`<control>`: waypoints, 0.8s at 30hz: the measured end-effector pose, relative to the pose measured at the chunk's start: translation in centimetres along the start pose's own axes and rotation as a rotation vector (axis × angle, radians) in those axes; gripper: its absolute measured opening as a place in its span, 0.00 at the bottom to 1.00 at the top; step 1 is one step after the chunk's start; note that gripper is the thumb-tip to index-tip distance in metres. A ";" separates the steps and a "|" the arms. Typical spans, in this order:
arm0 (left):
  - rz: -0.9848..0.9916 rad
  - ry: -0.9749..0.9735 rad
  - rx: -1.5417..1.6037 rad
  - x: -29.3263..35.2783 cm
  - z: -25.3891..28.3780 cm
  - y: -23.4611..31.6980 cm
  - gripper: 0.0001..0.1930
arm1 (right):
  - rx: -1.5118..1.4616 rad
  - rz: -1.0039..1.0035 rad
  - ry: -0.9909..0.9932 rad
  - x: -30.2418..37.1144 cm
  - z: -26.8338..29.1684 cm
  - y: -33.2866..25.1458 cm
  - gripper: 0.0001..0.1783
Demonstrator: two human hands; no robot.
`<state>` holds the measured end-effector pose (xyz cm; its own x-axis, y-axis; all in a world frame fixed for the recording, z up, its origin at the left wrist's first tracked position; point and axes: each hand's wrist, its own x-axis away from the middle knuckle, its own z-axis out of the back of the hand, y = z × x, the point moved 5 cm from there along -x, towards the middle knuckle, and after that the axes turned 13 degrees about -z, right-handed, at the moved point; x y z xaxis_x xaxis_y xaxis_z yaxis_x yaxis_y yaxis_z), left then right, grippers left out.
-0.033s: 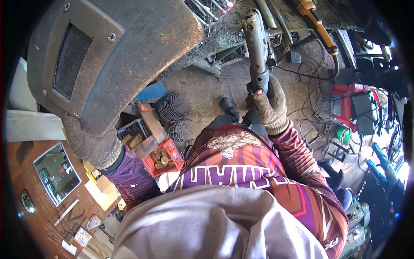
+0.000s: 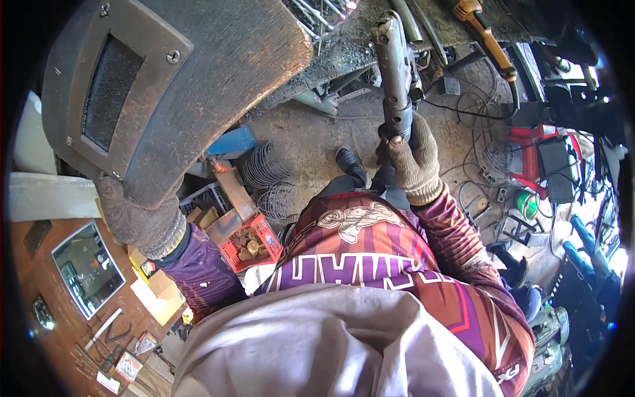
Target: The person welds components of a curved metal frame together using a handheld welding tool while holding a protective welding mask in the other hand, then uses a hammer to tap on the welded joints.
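Two things are in hand: the mask (image 2: 225,86) on the left, the tube (image 2: 393,69) on the right. The left hand (image 2: 145,221) has its grip closed at the mask's lower corner, some fingers hidden. The right hand (image 2: 420,162) has its grip wrapped round the tube's near end, thumb along it. Both are taken up and neither is set down, so the handling looks under way; what is left cannot be read from this view. The tube's far end overlaps the worktop (image 2: 354,49); whether they touch is unclear. As for writing, large white letters and an emblem cross the shirt (image 2: 370,228); a small box (image 2: 129,366) at lower left carries print too small to read.
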<state>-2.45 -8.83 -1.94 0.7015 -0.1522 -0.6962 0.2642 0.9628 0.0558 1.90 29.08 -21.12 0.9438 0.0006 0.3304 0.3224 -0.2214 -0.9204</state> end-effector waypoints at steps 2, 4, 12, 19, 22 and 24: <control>0.075 -0.013 0.121 0.7 0.1 -0.8 0.23 | 0.005 0.012 0.017 0.0 -0.2 0.1 0.28; 0.082 -0.030 0.142 0.7 0.3 -0.7 0.24 | 0.015 0.052 0.017 -0.1 -0.4 -0.3 0.26; -0.481 0.021 -0.338 -0.3 1.7 3.1 0.21 | -0.066 -0.082 -0.071 -0.6 -0.9 1.2 0.25; -0.529 0.047 -0.340 0.1 1.2 4.9 0.19 | -0.125 -0.042 -0.070 -1.1 -0.7 2.5 0.26; 0.104 0.064 0.152 0.0 0.5 1.0 0.22 | -0.046 0.056 -0.045 -1.5 -0.7 3.2 0.27; 0.056 0.200 0.163 -0.7 0.7 1.1 0.24 | 0.009 0.115 -0.051 -1.6 -1.4 3.0 0.27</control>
<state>-2.15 -7.84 -0.90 0.5775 -0.0366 -0.8156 0.3428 0.9176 0.2015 1.28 27.09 -24.09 0.9770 0.0257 0.2119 0.2124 -0.2146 -0.9533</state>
